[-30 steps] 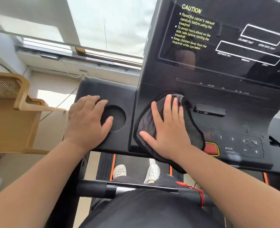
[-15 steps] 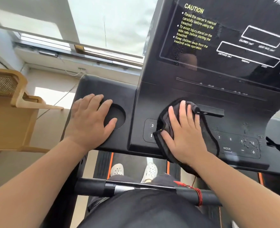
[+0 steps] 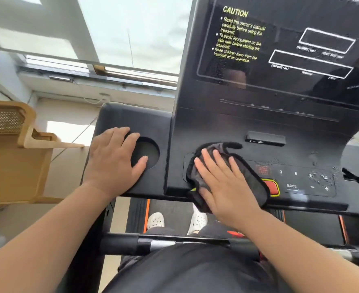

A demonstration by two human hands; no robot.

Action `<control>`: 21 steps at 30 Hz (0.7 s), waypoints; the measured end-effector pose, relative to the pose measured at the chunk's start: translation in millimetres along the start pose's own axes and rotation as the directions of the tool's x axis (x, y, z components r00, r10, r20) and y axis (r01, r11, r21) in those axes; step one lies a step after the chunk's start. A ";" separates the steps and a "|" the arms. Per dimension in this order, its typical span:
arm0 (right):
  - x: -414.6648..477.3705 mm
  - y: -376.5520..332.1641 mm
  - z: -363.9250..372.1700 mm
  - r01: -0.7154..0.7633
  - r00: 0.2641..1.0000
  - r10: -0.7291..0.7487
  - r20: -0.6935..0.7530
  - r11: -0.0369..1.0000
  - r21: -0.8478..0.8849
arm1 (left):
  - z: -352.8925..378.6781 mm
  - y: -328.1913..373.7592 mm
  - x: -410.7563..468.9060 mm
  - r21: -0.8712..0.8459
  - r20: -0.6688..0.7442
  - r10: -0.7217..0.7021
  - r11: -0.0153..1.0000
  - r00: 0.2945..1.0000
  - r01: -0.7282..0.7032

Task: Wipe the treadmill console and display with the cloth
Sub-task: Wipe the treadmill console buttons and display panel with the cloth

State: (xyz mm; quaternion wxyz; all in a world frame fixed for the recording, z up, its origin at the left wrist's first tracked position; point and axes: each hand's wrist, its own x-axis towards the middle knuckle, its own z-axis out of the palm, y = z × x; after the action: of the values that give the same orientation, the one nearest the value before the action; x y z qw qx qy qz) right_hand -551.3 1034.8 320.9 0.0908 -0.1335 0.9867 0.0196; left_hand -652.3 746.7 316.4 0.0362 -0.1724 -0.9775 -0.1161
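— Where is the cloth sitting?

— I see the dark cloth (image 3: 253, 183) at lower centre of the frame, flat on the sloped console (image 3: 216, 127). Its lower fold hangs over the console's front edge. My right hand (image 3: 225, 187) lies on it with fingers straight and spread, pressing, not gripping.

— And the other hand?

— The left hand (image 3: 115, 159) rests flat and relaxed on the side wing at centre left, holding nothing. Its thumb reaches over the rim of the round cup holder (image 3: 148, 152).

— Any room to move?

— To the right of the cloth the red button (image 3: 272, 187) shows just beside it. Beyond that lie the number keys (image 3: 295, 173), with droplets (image 3: 322, 179) on them. Above the cloth there is bare panel up to the small slot (image 3: 265, 138), and the display (image 3: 280, 49) stands well above that. Below, the handlebar (image 3: 153, 243) crosses near my body.

— What has changed?

— Half a second ago the cloth touched the slot and a key showed at its left. Now it sits lower and further left, covering that key, and the red button is uncovered. The left hand has not shifted.
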 end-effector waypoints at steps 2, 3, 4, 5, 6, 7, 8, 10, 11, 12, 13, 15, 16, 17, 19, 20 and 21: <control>7.9 20.5 -6.2 -0.127 0.992 0.126 0.031 0.992 0.025 | -0.7 -0.6 -0.3 -0.001 0.004 -0.002 1.000 1.000 0.002; 16.7 25.4 -10.5 -0.172 0.985 0.170 0.037 0.985 0.033 | -0.7 -1.1 -0.5 -0.002 0.004 -0.002 1.000 1.000 0.002; 27.5 25.7 -14.6 -0.198 0.980 0.197 0.031 0.980 0.032 | -0.5 -1.4 -0.6 -0.003 0.002 0.001 1.000 1.000 -0.001; 39.6 22.4 -17.9 -0.208 0.978 0.208 0.017 0.978 0.021 | -0.4 -1.2 -0.6 -0.001 0.003 0.003 1.000 1.000 -0.003; 51.8 16.4 -21.0 -0.206 0.979 0.206 0.002 0.979 0.008 | -0.4 -0.8 -0.9 0.005 0.009 0.003 1.000 1.000 -0.003; 63.8 9.2 -24.0 -0.192 0.981 0.192 -0.012 0.981 0.002 | -0.7 -0.3 -1.2 0.011 0.018 0.001 1.000 1.000 -0.001; 74.1 1.8 -26.6 -0.169 0.985 0.169 -0.024 0.986 0.000 | -1.0 0.1 -1.1 0.016 0.024 -0.002 1.000 1.000 0.001; 85.0 -11.4 -29.4 -0.102 0.994 0.102 -0.029 0.995 -0.009 | -1.1 1.1 -0.7 0.027 0.030 0.000 1.000 1.000 -0.001; 84.9 -18.2 -28.8 -0.062 0.998 0.062 -0.024 0.998 -0.003 | -0.9 1.6 -0.6 0.034 0.032 0.000 0.999 0.999 -0.001; 81.2 -25.0 -27.9 -0.028 0.999 0.028 -0.021 1.000 0.012 | -1.1 2.5 0.2 0.039 0.033 -0.004 0.999 0.999 0.002; 73.8 -31.3 -26.4 -0.002 1.000 0.003 -0.024 0.999 0.034 | -1.5 4.0 1.1 0.042 0.036 -0.009 0.999 0.999 0.008; 50.6 -41.3 -20.0 0.030 0.999 -0.028 -0.031 0.997 0.066 | -2.6 6.2 1.9 0.044 0.044 -0.019 0.999 0.999 0.017; 36.8 -43.1 -15.2 0.039 0.999 -0.038 -0.029 0.997 0.061 | -2.6 6.4 1.9 0.043 0.046 -0.021 0.999 0.999 0.019; 23.9 -41.6 -10.5 0.045 0.999 -0.044 -0.021 0.998 0.045 | -2.6 6.1 1.5 0.042 0.045 -0.021 0.999 0.999 0.019; 6.9 -29.3 -5.1 0.034 0.999 -0.034 -0.014 0.999 0.012 | -2.5 4.4 0.7 0.042 0.040 -0.017 0.999 0.999 0.015; 3.6 -19.0 -3.5 0.006 1.000 -0.006 -0.017 1.000 0.006 | -2.4 3.7 0.9 0.039 0.036 -0.014 0.999 0.999 0.012; 2.7 -7.6 -2.7 -0.035 0.999 0.035 -0.014 0.999 0.006 | -2.4 3.3 1.0 0.036 0.035 -0.011 0.999 0.999 0.010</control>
State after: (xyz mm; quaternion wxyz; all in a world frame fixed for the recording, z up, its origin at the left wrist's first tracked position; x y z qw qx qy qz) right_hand -552.4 1026.6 323.0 0.0838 -0.1162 0.9895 0.0174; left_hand -652.1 749.5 319.6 0.0213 -0.1687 -0.9808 -0.0955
